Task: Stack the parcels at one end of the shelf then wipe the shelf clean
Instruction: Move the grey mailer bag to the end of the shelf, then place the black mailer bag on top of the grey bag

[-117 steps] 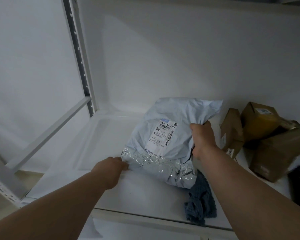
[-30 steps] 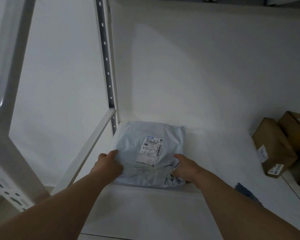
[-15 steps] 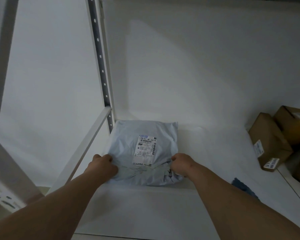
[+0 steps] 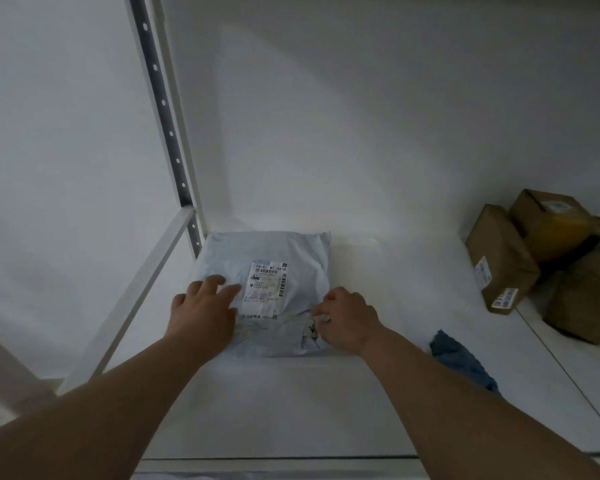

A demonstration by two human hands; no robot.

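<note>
A pale grey poly-bag parcel (image 4: 284, 251) with a white label lies flat in the back left corner of the white shelf (image 4: 291, 403). My left hand (image 4: 205, 310) rests on its left half with the fingers spread and straight. My right hand (image 4: 347, 318) pinches the crumpled near right edge of the bag. Several brown cardboard parcels (image 4: 499, 258) are heaped at the right end of the shelf. A blue cloth (image 4: 461, 358) lies crumpled on the shelf to the right of my right forearm.
A perforated metal upright (image 4: 163, 109) and a slanted side rail (image 4: 136, 296) bound the shelf on the left. The white back wall stands just behind the parcel. The shelf's front lip (image 4: 291, 460) runs below my arms.
The parcel was carried from mid-shelf to the left corner and laid flat. In the last half second my left hand let go of the edge and spread flat on top of the bag.
</note>
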